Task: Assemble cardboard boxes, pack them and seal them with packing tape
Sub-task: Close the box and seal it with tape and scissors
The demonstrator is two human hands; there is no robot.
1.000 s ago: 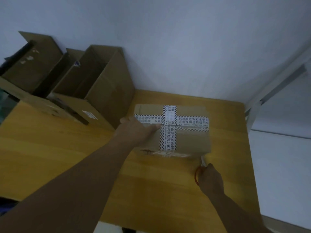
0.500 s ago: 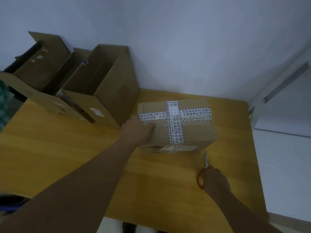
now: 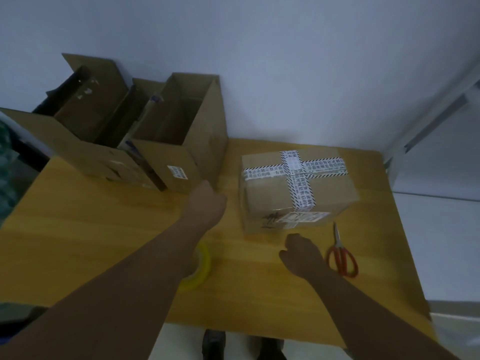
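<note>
- Wooden tabletop [image 3: 104, 229], yellow-brown, its grain running side to side; its far edge meets the wall.
- Pale, plain wall [image 3: 259, 61] fills the upper view.
- Light metal frame [image 3: 441, 110] slants down the wall at the right, ending near the tabletop's far right corner.
- Green patterned thing [image 3: 5, 152] at the left edge, too cropped to tell.
- Dark shoes [image 3: 214, 344] on a pale floor [image 3: 181, 339] below the near edge.

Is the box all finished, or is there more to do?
Done: the taped box is closed, tape crossing its top. In hand: nothing; the left hand and right hand are empty, scissors lying on the table. Left: the open boxes need closing and taping.
</note>
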